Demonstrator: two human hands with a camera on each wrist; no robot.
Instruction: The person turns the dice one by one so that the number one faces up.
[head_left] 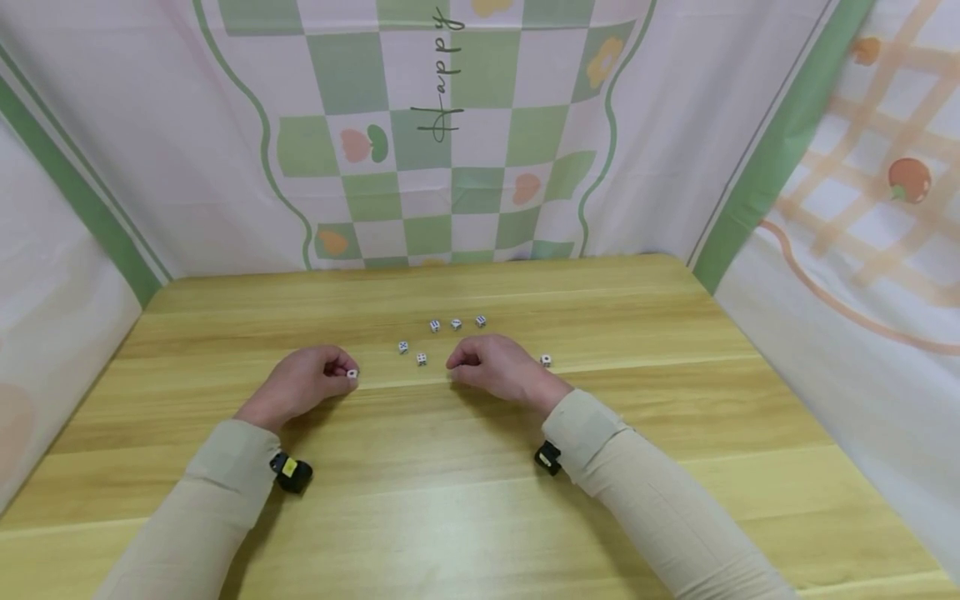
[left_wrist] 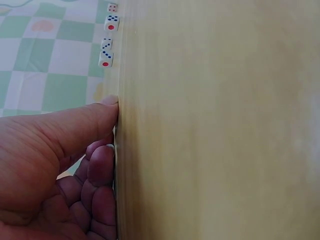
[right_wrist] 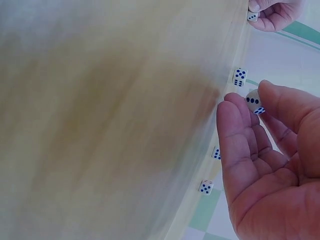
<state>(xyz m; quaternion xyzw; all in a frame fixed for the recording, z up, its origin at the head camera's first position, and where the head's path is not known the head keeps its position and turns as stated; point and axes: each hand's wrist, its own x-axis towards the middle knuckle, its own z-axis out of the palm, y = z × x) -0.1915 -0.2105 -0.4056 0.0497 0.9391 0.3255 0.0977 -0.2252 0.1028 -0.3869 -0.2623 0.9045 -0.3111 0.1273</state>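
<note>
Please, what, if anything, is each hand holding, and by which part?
The left hand pinches one die and the right hand another die, both by the sides, between thumb and fingers.

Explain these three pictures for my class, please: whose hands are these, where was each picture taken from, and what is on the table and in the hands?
There is no robot here: a person works with two bare hands. The wide picture comes from a camera worn on the head, looking forward and down. The other two come from cameras on the left and right wrists, so each shows its own hand close up, with the table appearing tilted.

On the wooden table lie six loose dice: three farthest away, two a little nearer, and one by the right wrist. The left hand pinches a die. The right hand pinches another die, clearest in the right wrist picture. Behind hangs a printed cloth.
</note>
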